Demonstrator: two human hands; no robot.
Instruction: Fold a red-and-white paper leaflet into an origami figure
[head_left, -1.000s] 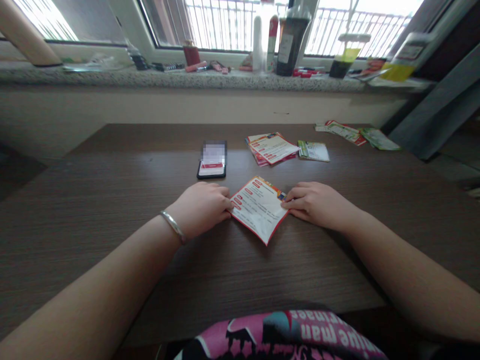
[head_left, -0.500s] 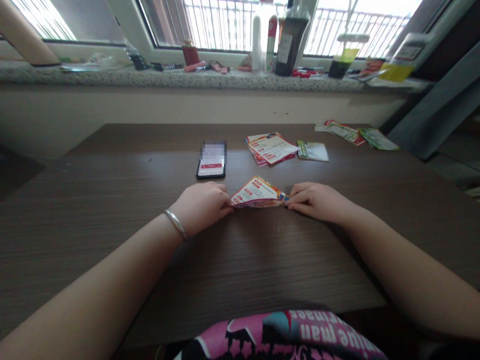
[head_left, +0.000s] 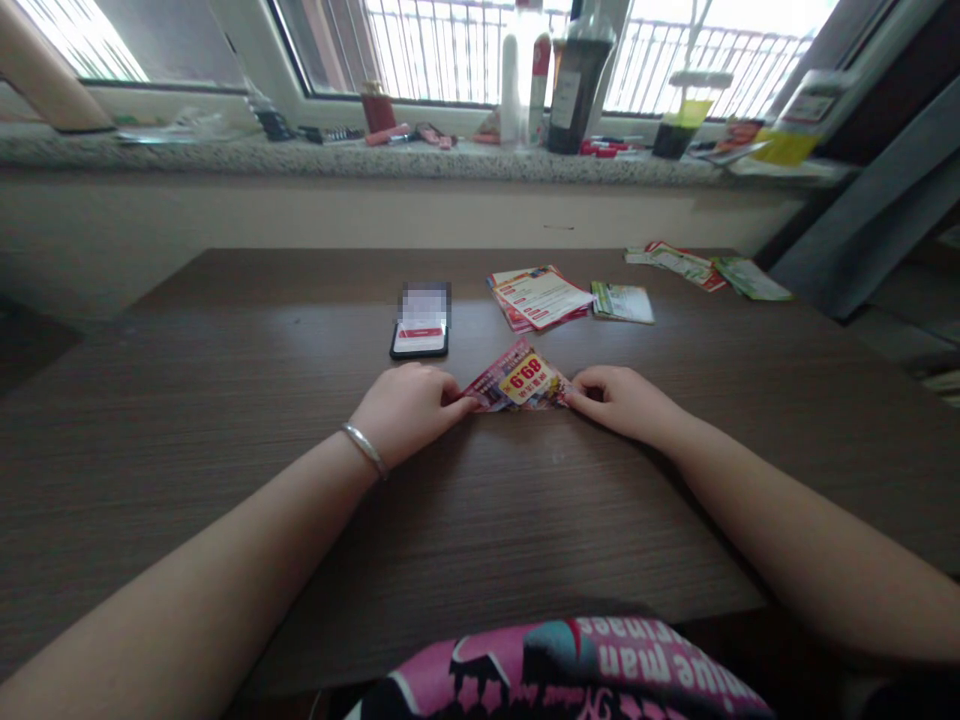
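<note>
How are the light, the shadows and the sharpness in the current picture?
Head view: the window glares, washed out to white in places; head view: a soft shadow borders the right forearm; head view: the phone has a pixelated upper screen; head view: the yellow bottle looks soft and slanted; head view: on the folded leaflet, large digits are legible, small print is not.

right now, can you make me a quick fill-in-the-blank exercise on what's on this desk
1. The folded paper, gripped by the left hand and right hand, has the shape of a ____.
2. The silver bracelet is worn on the person's ____ side.
3. The stack of flyers lies to the ____ of the phone.

Missing words: triangle; left; right.
</note>
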